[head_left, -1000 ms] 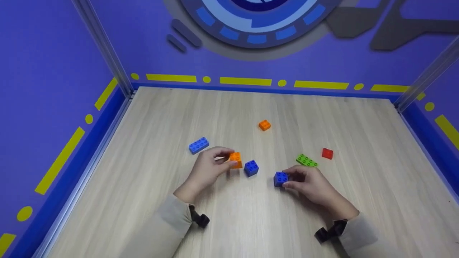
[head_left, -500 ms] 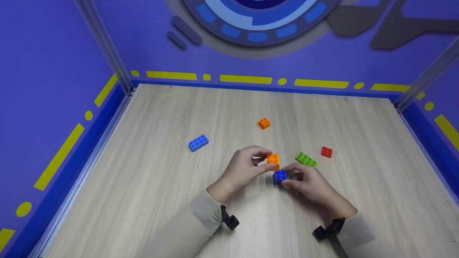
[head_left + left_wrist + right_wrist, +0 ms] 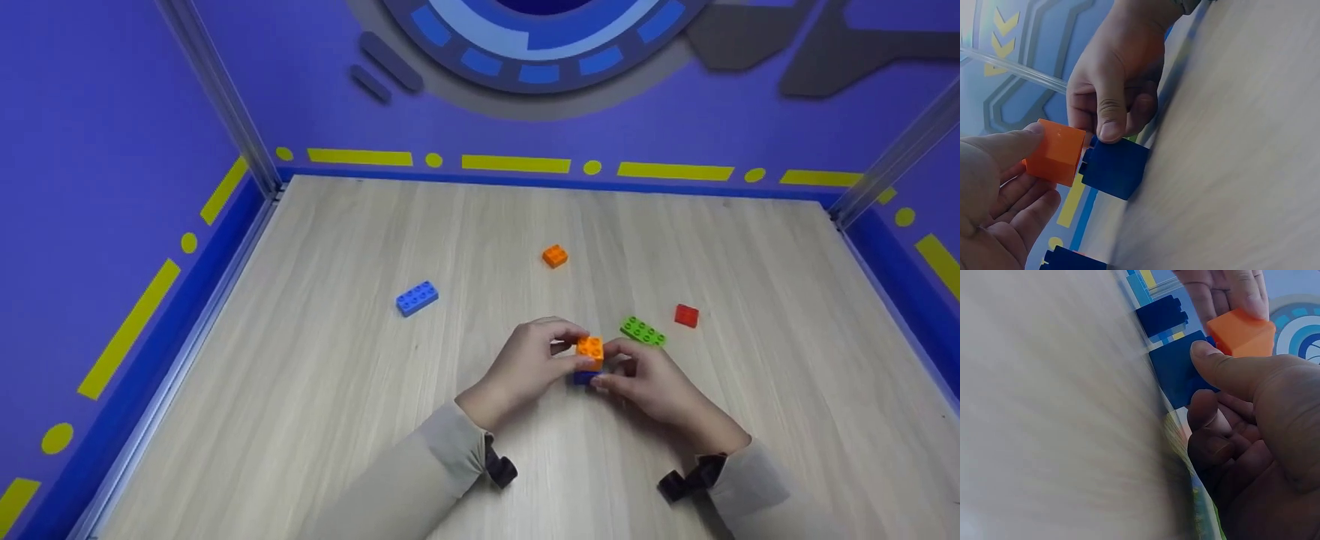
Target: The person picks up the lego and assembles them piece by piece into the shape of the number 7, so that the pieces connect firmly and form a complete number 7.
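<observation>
My left hand (image 3: 529,360) pinches an orange two-by-two brick (image 3: 590,351) between thumb and fingers. Directly below it, my right hand (image 3: 651,379) grips a dark blue two-by-two brick (image 3: 586,377) by its side. In the left wrist view the orange brick (image 3: 1057,152) is right at the studs of the blue brick (image 3: 1114,167), slightly tilted against it. The right wrist view has the orange brick (image 3: 1243,332) overlapping the stud side of the blue one (image 3: 1180,370). A second dark blue brick (image 3: 1159,316) stands nearby, hidden behind my left hand in the head view.
Just beyond my right hand lies a green two-by-four brick (image 3: 643,331), with a small red brick (image 3: 686,316) to its right. Farther back is another orange brick (image 3: 555,256). A light blue two-by-four brick (image 3: 417,298) lies to the left. Purple panels (image 3: 495,127) enclose the wooden table (image 3: 337,247).
My left hand has carried the orange brick rightward, past the second blue brick, and lowered it onto the top of the blue brick in my right hand. The right hand has stayed nearly still.
</observation>
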A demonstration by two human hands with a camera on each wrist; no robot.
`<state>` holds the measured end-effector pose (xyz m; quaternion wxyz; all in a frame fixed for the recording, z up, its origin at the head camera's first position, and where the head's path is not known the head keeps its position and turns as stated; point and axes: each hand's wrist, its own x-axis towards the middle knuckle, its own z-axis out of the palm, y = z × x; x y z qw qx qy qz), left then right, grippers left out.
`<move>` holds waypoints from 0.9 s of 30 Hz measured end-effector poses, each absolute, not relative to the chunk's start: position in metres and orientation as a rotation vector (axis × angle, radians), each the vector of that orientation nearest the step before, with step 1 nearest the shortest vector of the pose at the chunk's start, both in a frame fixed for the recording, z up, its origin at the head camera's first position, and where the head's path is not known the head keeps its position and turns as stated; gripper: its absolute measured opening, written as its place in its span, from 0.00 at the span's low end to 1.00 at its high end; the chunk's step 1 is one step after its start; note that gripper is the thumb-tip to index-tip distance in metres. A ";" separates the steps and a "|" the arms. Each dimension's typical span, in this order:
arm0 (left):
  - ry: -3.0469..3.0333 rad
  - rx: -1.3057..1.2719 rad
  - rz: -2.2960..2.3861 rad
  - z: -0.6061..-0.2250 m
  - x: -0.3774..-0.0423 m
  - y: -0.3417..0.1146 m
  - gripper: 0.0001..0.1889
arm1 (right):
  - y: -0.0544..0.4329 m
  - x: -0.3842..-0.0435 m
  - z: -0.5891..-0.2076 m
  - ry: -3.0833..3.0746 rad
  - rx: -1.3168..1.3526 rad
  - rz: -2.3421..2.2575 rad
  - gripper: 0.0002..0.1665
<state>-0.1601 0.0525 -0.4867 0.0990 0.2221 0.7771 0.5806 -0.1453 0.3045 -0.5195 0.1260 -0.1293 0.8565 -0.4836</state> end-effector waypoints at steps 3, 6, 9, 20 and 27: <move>2.375 0.703 1.639 -0.489 -0.160 0.056 0.20 | 0.305 -0.145 -0.520 2.495 -0.380 -1.407 0.22; 2.511 0.807 1.499 -0.489 -0.159 0.057 0.20 | 0.304 -0.144 -0.521 2.497 -0.368 -1.400 0.22; 2.635 0.905 1.349 -0.487 -0.158 0.058 0.20 | 0.304 -0.144 -0.522 2.502 -0.367 -1.395 0.23; 2.803 1.060 1.158 -0.485 -0.156 0.061 0.19 | 0.302 -0.144 -0.523 2.568 -0.359 -1.369 0.24; 2.833 1.119 1.085 -0.485 -0.157 0.062 0.18 | 0.301 -0.144 -0.523 2.602 -0.348 -1.358 0.24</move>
